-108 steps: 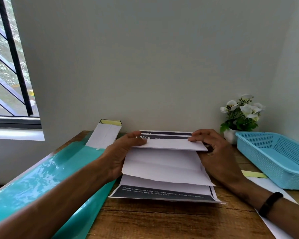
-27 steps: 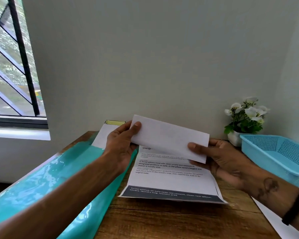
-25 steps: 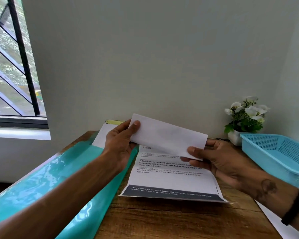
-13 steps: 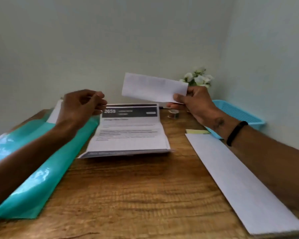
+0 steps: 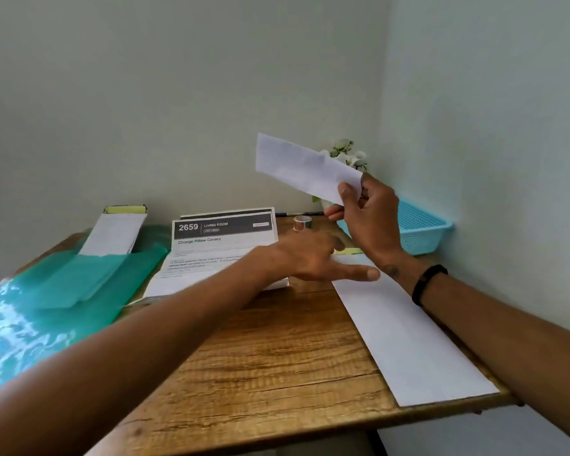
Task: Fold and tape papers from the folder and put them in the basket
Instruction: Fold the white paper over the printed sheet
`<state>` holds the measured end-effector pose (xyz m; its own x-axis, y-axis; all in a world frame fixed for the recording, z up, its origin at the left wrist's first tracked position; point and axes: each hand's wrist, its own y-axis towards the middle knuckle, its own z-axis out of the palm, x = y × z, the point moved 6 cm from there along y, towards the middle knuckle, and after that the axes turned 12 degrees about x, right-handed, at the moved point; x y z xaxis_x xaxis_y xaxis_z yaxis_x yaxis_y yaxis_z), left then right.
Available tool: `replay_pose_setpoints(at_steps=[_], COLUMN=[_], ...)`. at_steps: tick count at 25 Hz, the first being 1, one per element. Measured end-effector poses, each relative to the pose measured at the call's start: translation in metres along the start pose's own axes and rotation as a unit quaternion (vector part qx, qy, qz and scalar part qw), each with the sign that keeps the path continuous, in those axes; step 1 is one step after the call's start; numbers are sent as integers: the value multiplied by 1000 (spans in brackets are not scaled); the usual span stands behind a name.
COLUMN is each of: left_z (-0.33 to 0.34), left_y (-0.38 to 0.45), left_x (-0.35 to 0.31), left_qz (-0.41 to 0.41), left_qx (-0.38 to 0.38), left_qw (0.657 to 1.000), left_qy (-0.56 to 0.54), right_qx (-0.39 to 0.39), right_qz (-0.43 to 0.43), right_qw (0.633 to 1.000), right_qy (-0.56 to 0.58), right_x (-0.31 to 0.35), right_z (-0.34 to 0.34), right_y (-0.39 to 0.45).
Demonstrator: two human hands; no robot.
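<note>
While the right grip [image 5: 366,212] pinches folded paper [image 5: 305,171], left grip [image 5: 316,258] hangs released over "2659 LIVING ROOM" sheet [image 5: 218,241].

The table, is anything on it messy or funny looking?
Nothing is spilled or torn. One thing stands out: the long white strip lies slantwise, and its near end pokes slightly past the table edge. The printed sheet also sits half on the green folder.
</note>
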<state>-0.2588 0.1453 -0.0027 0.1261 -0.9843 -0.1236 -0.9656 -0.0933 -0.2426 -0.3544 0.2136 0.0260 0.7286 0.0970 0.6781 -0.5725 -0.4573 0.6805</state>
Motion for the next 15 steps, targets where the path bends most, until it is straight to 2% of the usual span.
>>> replay_pose_setpoints(at_steps=[2,6,15], left_z=[8,7,-10], left_y=[19,36,30], left_x=[5,20,34], left_qz=[-45,-73,-60], left_qx=[32,21,-110], left_qw=[998,997,968], left_qy=[16,-15,-217], right_qx=[5,14,-9], right_qz=[-2,1,14], right_qw=[1000,1000,1000], right_qy=[-6,4,4], right_x=[0,-2,-4], right_z=[-1,0,-4], right_y=[-2,-2,0])
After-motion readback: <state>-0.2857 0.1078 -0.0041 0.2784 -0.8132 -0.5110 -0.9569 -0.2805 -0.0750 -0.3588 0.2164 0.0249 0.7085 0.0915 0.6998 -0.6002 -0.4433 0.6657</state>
